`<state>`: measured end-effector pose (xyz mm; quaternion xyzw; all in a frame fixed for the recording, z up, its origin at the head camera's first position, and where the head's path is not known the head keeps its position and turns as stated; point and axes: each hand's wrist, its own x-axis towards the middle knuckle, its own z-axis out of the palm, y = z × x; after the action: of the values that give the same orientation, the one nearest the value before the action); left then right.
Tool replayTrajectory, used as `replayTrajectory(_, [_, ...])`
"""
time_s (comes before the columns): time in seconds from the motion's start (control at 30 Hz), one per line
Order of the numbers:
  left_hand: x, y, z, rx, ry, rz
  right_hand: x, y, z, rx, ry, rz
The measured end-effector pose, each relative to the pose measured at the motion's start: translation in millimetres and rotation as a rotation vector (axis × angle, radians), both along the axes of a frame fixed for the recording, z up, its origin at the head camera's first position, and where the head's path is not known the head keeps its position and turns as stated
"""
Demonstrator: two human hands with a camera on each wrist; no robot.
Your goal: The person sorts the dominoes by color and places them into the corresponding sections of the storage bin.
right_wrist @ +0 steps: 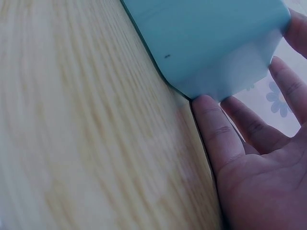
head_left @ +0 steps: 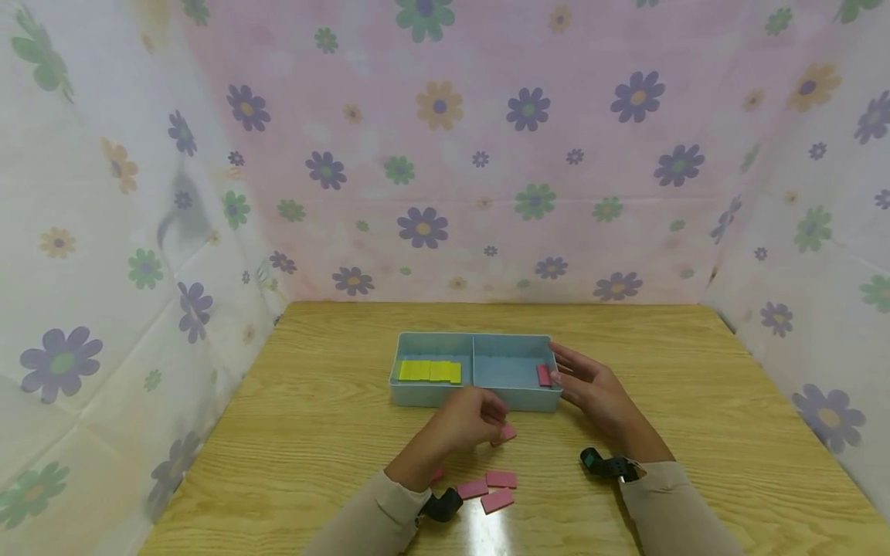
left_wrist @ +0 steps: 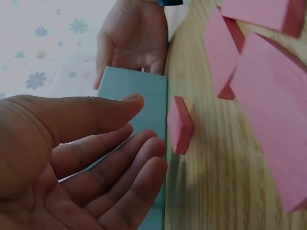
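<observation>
A light blue two-compartment box (head_left: 445, 396) stands on the table. Yellow blocks (head_left: 429, 371) lie in a row in its left compartment; one pink block (head_left: 543, 376) leans at the right end of the other. My right hand (head_left: 594, 394) touches the box's right end with spread fingers (right_wrist: 218, 129), the thumb at the rim. In front of the box, my left hand (head_left: 469, 421) hovers with thumb and bent fingers (left_wrist: 139, 187) apart, nothing between them. Just past its fingertips lies a pink block (head_left: 505, 435), partly covered by the hand in the head view.
Several more pink blocks (head_left: 497, 500) lie on the wooden table (head_left: 313, 448), near the left wrist's black camera (head_left: 443, 506). Another black camera (head_left: 591, 460) sits at the right wrist. Flowered cloth (head_left: 480, 255) walls in the back and both sides.
</observation>
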<state>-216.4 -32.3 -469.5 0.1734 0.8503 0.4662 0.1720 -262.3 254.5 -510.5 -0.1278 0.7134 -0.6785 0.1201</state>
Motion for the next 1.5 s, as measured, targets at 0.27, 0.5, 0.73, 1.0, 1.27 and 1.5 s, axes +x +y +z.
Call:
replayTrajectory(0.27, [8.8, 5.5, -6.7, -0.145, 0.082, 0.010, 1.6, -0.9, 2.5, -0.005, -0.017, 0.006])
replayTrajectory(0.5, [11.0, 7.9, -8.8, -0.154, 0.120, -0.008, 1.7, -1.2, 3.8, -0.014, -0.029, 0.001])
replayTrajectory(0.73, [9.6, 10.3, -9.3, -0.197, 0.166, -0.031, 1.0, -0.1, 2.3, -0.011, -0.015, 0.010])
replayTrajectory(1.0, [9.9, 9.5, -9.0, -0.202, 0.178, -0.039, 0.7, -0.3, 1.6, -0.030, -0.013, 0.014])
replayTrajectory(1.27, [9.7, 10.6, -6.7, -0.231, 0.204, -0.047, 0.4, 2.1, 1.1, -0.004, -0.016, 0.002])
replayTrajectory(1.5, [13.2, 9.5, -2.9, -0.154, 0.117, -0.009, -0.3, 1.8, -1.2, -0.015, 0.001, 0.010])
